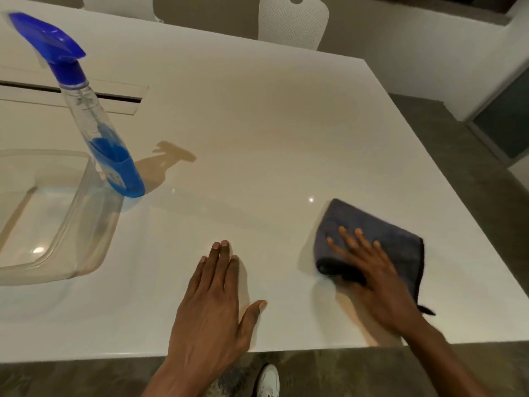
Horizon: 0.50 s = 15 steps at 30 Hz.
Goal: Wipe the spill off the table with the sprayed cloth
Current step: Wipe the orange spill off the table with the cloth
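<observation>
A folded dark grey-blue cloth (380, 233) lies on the white table (257, 124) near its right front corner. My right hand (369, 270) presses flat on the cloth with fingers spread. My left hand (214, 299) rests palm down on the bare tabletop near the front edge, left of the cloth, holding nothing. The cloth looks slightly blurred. I cannot make out a distinct spill on the glossy surface.
A spray bottle (111, 156) with a blue trigger head and blue liquid stands at the left. Beside it sits a clear plastic tub (86, 224). A slot (120, 97) is set in the tabletop at the back left. White chairs (292, 21) stand behind the table.
</observation>
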Each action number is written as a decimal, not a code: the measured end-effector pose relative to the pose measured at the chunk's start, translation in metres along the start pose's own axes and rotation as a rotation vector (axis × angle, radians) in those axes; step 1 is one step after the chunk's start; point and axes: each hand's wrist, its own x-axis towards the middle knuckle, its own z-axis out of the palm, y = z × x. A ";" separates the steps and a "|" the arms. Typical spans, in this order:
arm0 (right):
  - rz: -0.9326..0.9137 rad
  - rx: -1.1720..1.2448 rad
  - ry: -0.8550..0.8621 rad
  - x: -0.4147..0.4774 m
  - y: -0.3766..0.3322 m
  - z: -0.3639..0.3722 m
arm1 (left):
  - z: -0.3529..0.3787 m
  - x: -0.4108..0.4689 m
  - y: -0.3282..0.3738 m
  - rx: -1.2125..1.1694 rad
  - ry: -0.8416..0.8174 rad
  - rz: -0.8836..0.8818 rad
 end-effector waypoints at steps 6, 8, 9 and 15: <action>0.103 -0.061 0.080 0.066 0.028 0.004 | 0.003 0.009 0.016 -0.027 -0.002 0.013; 0.051 -0.074 0.069 0.063 0.011 0.010 | 0.002 0.016 0.028 -0.015 -0.016 0.044; 0.016 -0.078 0.060 0.056 0.002 0.013 | 0.003 0.019 0.036 -0.011 -0.030 0.064; -0.040 -0.049 0.042 -0.007 0.008 0.012 | 0.015 0.028 0.068 -0.006 -0.053 0.145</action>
